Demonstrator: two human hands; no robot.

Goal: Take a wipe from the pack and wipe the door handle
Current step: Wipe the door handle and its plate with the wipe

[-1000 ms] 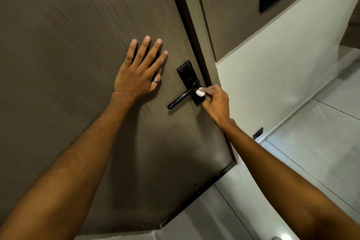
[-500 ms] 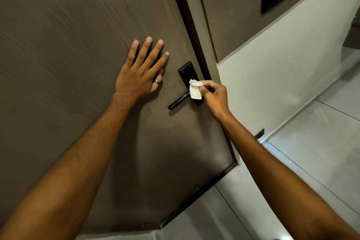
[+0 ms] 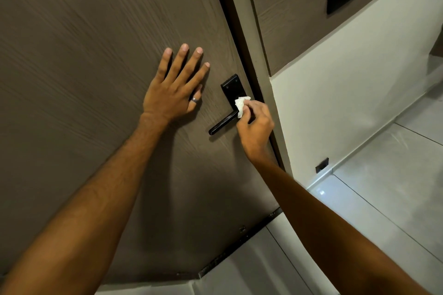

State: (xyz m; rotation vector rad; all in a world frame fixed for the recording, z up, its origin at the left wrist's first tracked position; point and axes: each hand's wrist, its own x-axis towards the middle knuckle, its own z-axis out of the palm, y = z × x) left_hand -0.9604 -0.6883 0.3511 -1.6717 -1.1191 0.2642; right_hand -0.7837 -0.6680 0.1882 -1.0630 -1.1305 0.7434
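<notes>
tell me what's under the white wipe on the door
The wipe, pinched in the right hand, lies on the black handle where the lever meets its plate. That joint is covered; the lever's free end shows.

Black lever door handle (image 3: 221, 122) on a black backplate near the door's (image 3: 96, 79) latch edge, angled down-left, with a crumpled white wipe (image 3: 241, 106) pressed against the pivot end, lever tip bare.

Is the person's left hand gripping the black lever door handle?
No. The left hand lies flat and open on the brown wooden door, beside the black lever door handle, which only the right hand's white wipe touches.
</notes>
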